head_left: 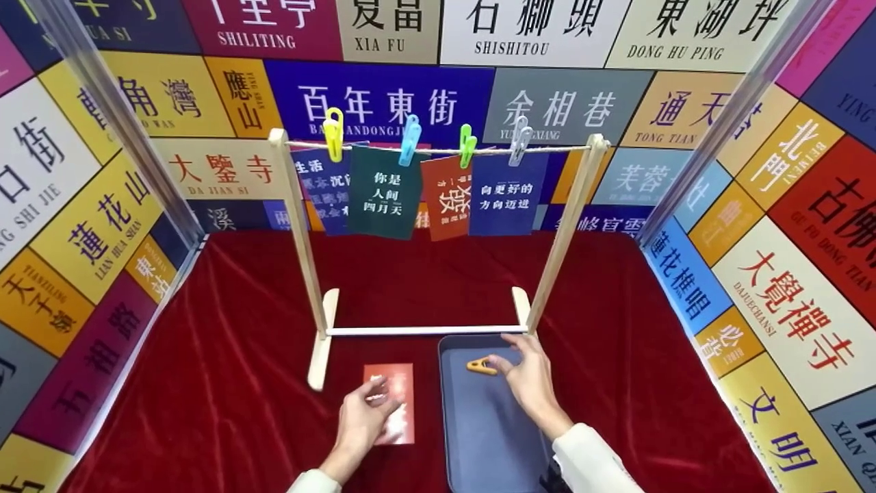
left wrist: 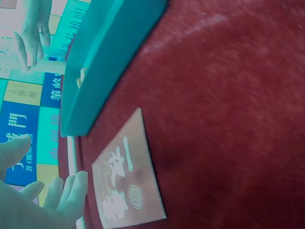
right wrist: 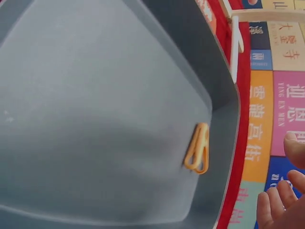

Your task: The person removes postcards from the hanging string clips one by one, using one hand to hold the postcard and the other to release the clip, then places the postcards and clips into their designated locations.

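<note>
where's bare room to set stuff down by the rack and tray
Bare: red cloth left and right of the wooden rack; the middle of the gray tray. Crowded: at the tray's far end, by the orange clip and right hand; at the red card, under the left hand.

The tabletop cloth [head_left: 239, 294] looks like plush velvet with a soft sheen. The orange clothespin [right wrist: 198, 148] is smooth plastic, and the tray [head_left: 479, 424] beneath it smooth, mostly matt plastic. The red card [left wrist: 128, 176] is printed paper, catching glossy glare overhead. The rack [head_left: 301, 236] is pale, smooth wood strung with rough-looking twine [head_left: 561, 148].
</note>
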### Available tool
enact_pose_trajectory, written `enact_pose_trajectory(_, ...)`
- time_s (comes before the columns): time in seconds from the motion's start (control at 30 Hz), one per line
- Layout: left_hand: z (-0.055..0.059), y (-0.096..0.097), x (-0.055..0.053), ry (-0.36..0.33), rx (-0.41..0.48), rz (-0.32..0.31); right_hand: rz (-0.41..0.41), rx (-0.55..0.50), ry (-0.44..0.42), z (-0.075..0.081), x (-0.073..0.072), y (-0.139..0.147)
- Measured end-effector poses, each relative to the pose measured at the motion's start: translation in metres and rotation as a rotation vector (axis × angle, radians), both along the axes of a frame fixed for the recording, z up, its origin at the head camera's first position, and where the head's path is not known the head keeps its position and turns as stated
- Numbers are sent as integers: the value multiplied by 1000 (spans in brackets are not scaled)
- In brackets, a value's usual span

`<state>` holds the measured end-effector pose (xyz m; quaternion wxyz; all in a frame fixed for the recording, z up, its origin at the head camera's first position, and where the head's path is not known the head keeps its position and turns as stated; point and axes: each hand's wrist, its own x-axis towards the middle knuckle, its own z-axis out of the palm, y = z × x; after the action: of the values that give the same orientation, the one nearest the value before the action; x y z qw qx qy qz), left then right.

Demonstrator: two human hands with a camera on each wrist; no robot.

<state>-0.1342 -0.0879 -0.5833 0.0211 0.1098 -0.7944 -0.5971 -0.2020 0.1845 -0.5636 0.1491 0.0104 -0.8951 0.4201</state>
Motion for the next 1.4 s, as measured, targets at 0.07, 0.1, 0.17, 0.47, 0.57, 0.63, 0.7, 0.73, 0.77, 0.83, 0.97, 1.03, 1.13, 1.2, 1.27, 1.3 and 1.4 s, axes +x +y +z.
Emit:
enact_pose_trajectory(0.07,5,2,0,-4,25,-16,9,6,27,4,2,1)
enact_pose_trajectory(0.1,8,3,0,-5,32,-23,13,10,40,6,3,1)
enact_pose_trajectory(0.17,13,4,0,-7,34,-36,19,25,81,10,5,2)
enact_pose_trajectory(0.47,29,9,1,16,124,-98,73,79,245,29,13,1)
enact_pose_trajectory(0.57,35,11,-1,18,144,-109,97,59,250,37,15,1)
enact_pose_trajectory(0.63,38,12,-2,30,144,-111,111,39,242,43,16,1)
enact_pose_trajectory(0.7,42,14,-4,56,128,-110,125,25,231,48,16,1)
enact_pose_trajectory(0.73,43,14,-5,71,116,-108,132,25,229,51,16,1)
enact_pose_trajectory(0.77,44,15,-6,90,104,-108,137,24,228,54,16,1)
enact_pose_trajectory(0.83,47,16,-8,129,79,-108,144,35,235,60,17,2)
enact_pose_trajectory(0.97,55,17,-12,160,78,-124,161,54,282,70,17,3)
enact_pose_trajectory(1.03,60,18,-14,150,98,-149,177,68,321,75,16,5)
enact_pose_trajectory(1.13,68,19,-17,132,121,-188,204,88,385,81,12,7)
enact_pose_trajectory(1.2,73,20,-20,131,121,-205,215,97,421,85,9,10)
enact_pose_trajectory(1.27,78,22,-22,154,112,-214,223,105,451,89,7,12)
enact_pose_trajectory(1.3,81,23,-23,166,110,-214,227,108,466,92,6,13)
enact_pose_trajectory(1.4,86,26,-28,204,128,-221,236,122,492,98,4,17)
